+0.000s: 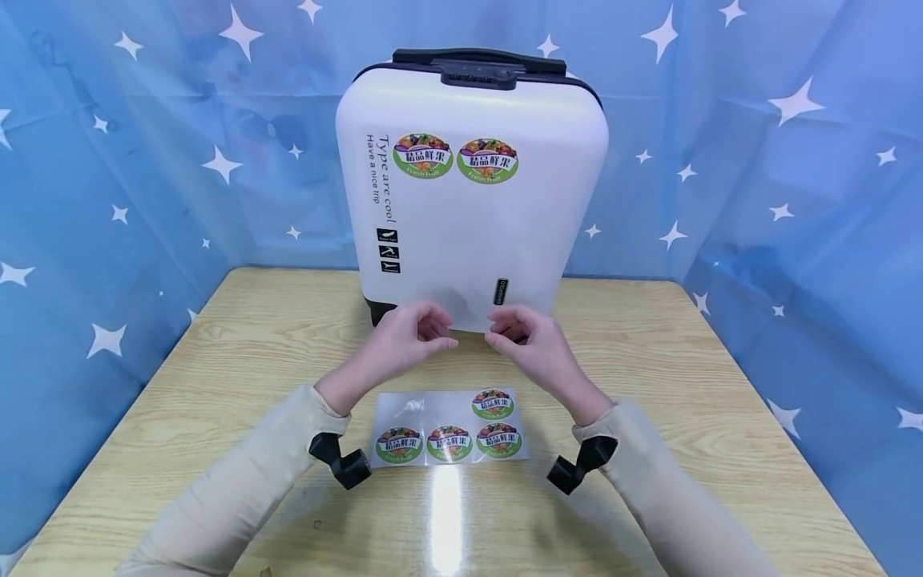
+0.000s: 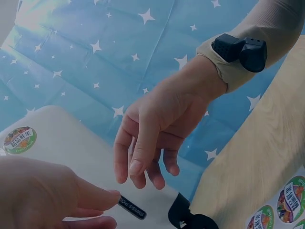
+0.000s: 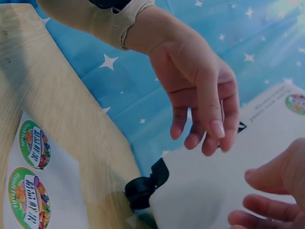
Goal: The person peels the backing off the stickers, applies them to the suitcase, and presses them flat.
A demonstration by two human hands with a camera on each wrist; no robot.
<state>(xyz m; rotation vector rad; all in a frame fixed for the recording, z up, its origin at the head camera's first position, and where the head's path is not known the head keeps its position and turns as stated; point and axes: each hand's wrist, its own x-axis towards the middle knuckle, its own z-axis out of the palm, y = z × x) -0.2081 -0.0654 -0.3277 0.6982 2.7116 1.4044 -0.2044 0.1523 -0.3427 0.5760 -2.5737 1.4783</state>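
Note:
My left hand (image 1: 404,340) and right hand (image 1: 535,346) hover facing each other in front of the lower part of a white suitcase (image 1: 461,232). Fingers on both are loosely bent, with thumbs apart from the fingertips and nothing held. Two round fruit stickers (image 1: 423,156) are stuck side by side on the suitcase's upper front. Below the hands, a sticker sheet (image 1: 433,405) lies on the table, bearing several more of these stickers (image 1: 499,441) along its near edge and right side. In the left wrist view, the right hand (image 2: 164,126) hangs with its fingers pointing down.
The suitcase stands upright at the back of the wooden table (image 1: 634,385), its black handle (image 1: 479,58) on top and a black corner wheel (image 3: 139,192) at its base. Blue star-patterned curtains (image 1: 721,160) enclose the back and sides. Each wrist carries a small black camera (image 1: 350,468).

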